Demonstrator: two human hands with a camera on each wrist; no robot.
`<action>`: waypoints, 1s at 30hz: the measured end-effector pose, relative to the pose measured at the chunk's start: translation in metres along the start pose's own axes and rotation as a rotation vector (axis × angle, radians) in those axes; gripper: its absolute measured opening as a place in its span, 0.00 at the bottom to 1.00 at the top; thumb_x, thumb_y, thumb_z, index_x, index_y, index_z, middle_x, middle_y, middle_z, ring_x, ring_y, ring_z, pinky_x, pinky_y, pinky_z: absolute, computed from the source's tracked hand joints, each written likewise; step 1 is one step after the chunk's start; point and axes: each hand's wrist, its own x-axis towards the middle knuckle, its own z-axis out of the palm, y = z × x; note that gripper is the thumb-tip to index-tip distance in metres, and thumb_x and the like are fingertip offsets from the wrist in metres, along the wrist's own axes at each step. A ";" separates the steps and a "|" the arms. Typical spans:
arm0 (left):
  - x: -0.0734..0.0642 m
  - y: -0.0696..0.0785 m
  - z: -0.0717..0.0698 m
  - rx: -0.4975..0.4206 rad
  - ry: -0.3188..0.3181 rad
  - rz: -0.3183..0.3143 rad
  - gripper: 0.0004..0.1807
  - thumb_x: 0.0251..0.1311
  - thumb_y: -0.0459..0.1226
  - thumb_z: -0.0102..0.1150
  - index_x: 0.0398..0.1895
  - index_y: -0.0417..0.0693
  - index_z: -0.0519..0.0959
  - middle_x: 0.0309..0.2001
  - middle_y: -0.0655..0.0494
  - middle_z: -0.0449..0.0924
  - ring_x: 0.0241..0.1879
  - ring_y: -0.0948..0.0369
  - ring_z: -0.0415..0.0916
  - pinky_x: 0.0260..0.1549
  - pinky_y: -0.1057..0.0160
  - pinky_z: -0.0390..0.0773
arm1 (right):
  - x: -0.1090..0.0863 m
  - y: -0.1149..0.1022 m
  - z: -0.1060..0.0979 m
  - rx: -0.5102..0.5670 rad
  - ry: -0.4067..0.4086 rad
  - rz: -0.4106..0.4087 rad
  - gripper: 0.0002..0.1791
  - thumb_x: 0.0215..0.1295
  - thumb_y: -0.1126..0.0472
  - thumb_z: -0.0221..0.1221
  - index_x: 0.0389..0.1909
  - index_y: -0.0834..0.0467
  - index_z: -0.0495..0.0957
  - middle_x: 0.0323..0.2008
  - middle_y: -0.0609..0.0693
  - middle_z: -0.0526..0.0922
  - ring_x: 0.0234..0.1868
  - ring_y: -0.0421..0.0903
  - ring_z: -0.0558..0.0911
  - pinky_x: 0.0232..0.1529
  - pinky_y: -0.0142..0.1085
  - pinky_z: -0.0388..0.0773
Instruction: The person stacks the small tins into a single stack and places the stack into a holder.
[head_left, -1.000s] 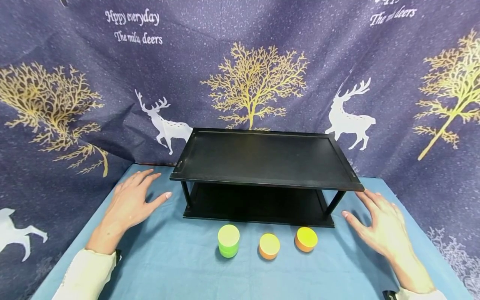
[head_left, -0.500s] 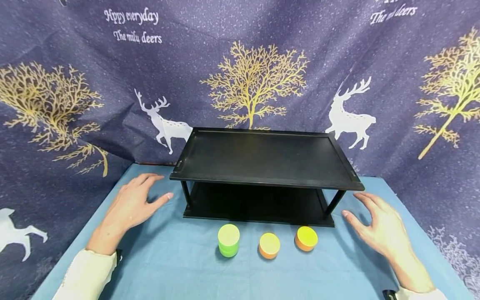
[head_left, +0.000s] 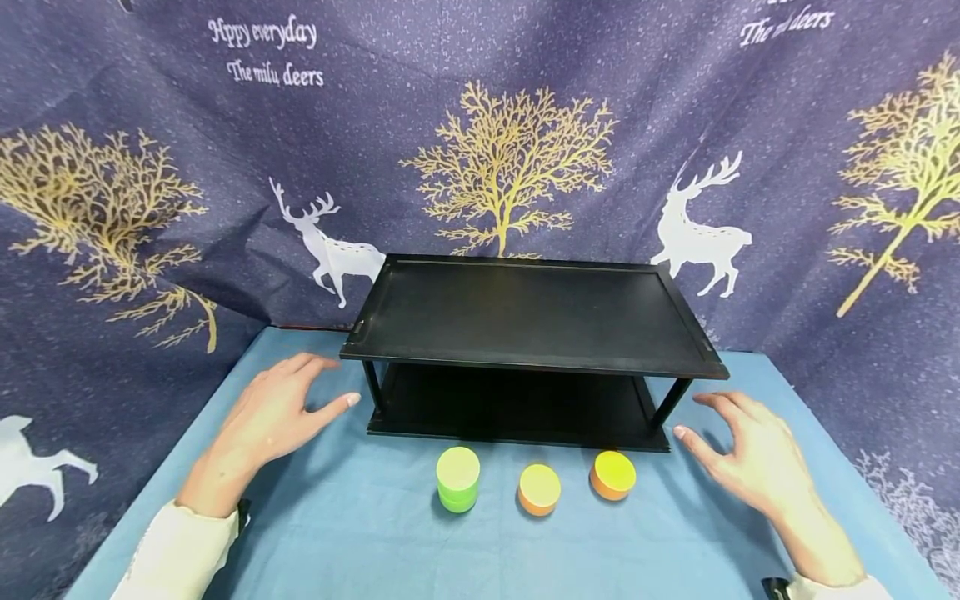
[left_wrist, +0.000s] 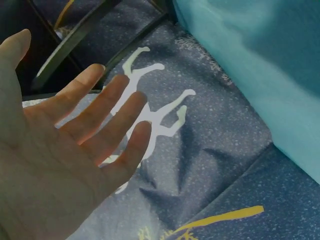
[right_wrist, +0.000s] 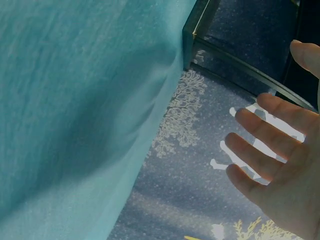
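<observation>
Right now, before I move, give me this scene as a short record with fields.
Two-tier black shelf: stands on blue tablecloth
Row in front, left to right: green cylinder; middle orange cylinder; right orange cylinder
Left hand: holds nothing; beside the shelf's left end
Right hand: holds nothing; beside the shelf's right end
Backdrop: dark blue, printed with white deer and gold trees

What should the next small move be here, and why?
Probably bring the left hand and right hand inward to the ends of the black shelf: they flank it, open and holding nothing, with gaps showing in the head view.
</observation>
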 end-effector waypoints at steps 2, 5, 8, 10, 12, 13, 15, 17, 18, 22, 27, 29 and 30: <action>-0.001 0.002 0.000 0.001 0.001 -0.002 0.34 0.68 0.65 0.63 0.59 0.47 0.83 0.57 0.49 0.84 0.57 0.44 0.80 0.54 0.36 0.77 | 0.000 -0.002 0.000 0.002 0.002 -0.005 0.30 0.56 0.49 0.77 0.56 0.58 0.84 0.51 0.59 0.86 0.53 0.65 0.82 0.49 0.66 0.73; -0.002 0.006 -0.001 -0.004 -0.008 -0.011 0.33 0.67 0.66 0.62 0.57 0.49 0.84 0.55 0.52 0.85 0.55 0.46 0.82 0.52 0.38 0.79 | 0.000 -0.006 0.000 0.006 0.000 -0.010 0.29 0.56 0.49 0.78 0.55 0.58 0.84 0.50 0.59 0.86 0.51 0.65 0.82 0.48 0.66 0.74; -0.003 0.012 -0.003 -0.014 -0.028 -0.020 0.33 0.67 0.67 0.61 0.56 0.51 0.84 0.54 0.54 0.86 0.54 0.48 0.83 0.51 0.40 0.80 | 0.000 -0.010 0.000 0.009 -0.003 -0.012 0.28 0.56 0.49 0.78 0.54 0.58 0.85 0.49 0.58 0.86 0.51 0.64 0.82 0.48 0.65 0.75; -0.003 0.015 -0.003 -0.022 -0.041 -0.018 0.32 0.67 0.67 0.61 0.56 0.52 0.84 0.53 0.55 0.86 0.54 0.49 0.83 0.51 0.40 0.80 | 0.000 -0.012 -0.001 0.011 -0.005 -0.010 0.27 0.56 0.48 0.78 0.53 0.58 0.85 0.49 0.58 0.86 0.51 0.64 0.82 0.48 0.65 0.75; -0.003 0.018 -0.004 -0.035 -0.052 -0.012 0.31 0.68 0.66 0.61 0.55 0.52 0.85 0.53 0.55 0.87 0.54 0.49 0.84 0.51 0.41 0.81 | 0.000 -0.014 -0.001 0.012 -0.011 -0.006 0.27 0.56 0.48 0.78 0.53 0.58 0.85 0.49 0.58 0.86 0.52 0.64 0.82 0.48 0.65 0.75; -0.003 0.020 -0.003 -0.042 -0.056 -0.007 0.31 0.67 0.66 0.62 0.55 0.52 0.85 0.52 0.55 0.87 0.54 0.50 0.84 0.51 0.41 0.81 | 0.000 -0.015 -0.002 0.013 -0.014 -0.004 0.27 0.56 0.48 0.77 0.53 0.58 0.85 0.49 0.58 0.87 0.52 0.64 0.82 0.49 0.65 0.75; -0.003 0.024 -0.002 -0.059 -0.067 0.000 0.31 0.67 0.67 0.62 0.54 0.53 0.86 0.50 0.56 0.88 0.52 0.52 0.85 0.51 0.42 0.82 | 0.000 -0.017 -0.002 0.014 -0.018 -0.007 0.26 0.56 0.48 0.78 0.51 0.58 0.85 0.49 0.57 0.87 0.52 0.63 0.82 0.49 0.64 0.76; -0.003 0.028 -0.001 -0.080 -0.077 0.008 0.31 0.67 0.68 0.61 0.53 0.55 0.86 0.49 0.58 0.89 0.52 0.53 0.86 0.51 0.43 0.82 | 0.000 -0.020 -0.002 0.014 -0.020 -0.014 0.25 0.56 0.48 0.78 0.50 0.57 0.85 0.47 0.55 0.87 0.50 0.63 0.83 0.48 0.64 0.76; -0.003 0.030 0.000 -0.088 -0.084 0.009 0.31 0.66 0.69 0.61 0.53 0.56 0.86 0.49 0.59 0.89 0.51 0.55 0.86 0.51 0.44 0.83 | 0.000 -0.021 -0.002 0.014 -0.020 -0.020 0.25 0.56 0.48 0.78 0.49 0.57 0.85 0.47 0.55 0.87 0.49 0.62 0.83 0.48 0.63 0.77; -0.004 0.038 0.004 -0.113 -0.108 0.019 0.29 0.66 0.70 0.59 0.51 0.61 0.86 0.47 0.62 0.89 0.50 0.56 0.86 0.50 0.45 0.83 | 0.000 -0.025 0.000 0.014 -0.012 -0.043 0.24 0.54 0.48 0.79 0.46 0.56 0.86 0.44 0.52 0.87 0.44 0.60 0.84 0.44 0.61 0.78; -0.004 0.044 0.009 -0.133 -0.119 0.038 0.26 0.66 0.68 0.61 0.49 0.62 0.85 0.45 0.63 0.89 0.47 0.56 0.86 0.47 0.46 0.83 | 0.001 -0.029 -0.001 0.013 -0.001 -0.059 0.23 0.52 0.48 0.80 0.44 0.55 0.85 0.41 0.50 0.87 0.41 0.58 0.84 0.41 0.58 0.78; -0.004 0.045 0.011 -0.144 -0.126 0.039 0.25 0.66 0.68 0.61 0.49 0.63 0.85 0.45 0.63 0.89 0.47 0.57 0.86 0.47 0.47 0.83 | 0.001 -0.032 -0.001 0.013 -0.004 -0.062 0.23 0.52 0.48 0.80 0.44 0.55 0.85 0.41 0.50 0.86 0.41 0.57 0.84 0.41 0.58 0.78; -0.004 0.046 0.012 -0.151 -0.130 0.039 0.25 0.66 0.68 0.61 0.49 0.64 0.85 0.45 0.63 0.88 0.47 0.57 0.86 0.47 0.47 0.83 | 0.001 -0.033 -0.001 0.012 -0.007 -0.062 0.23 0.52 0.48 0.79 0.44 0.55 0.85 0.40 0.50 0.86 0.41 0.57 0.84 0.41 0.58 0.78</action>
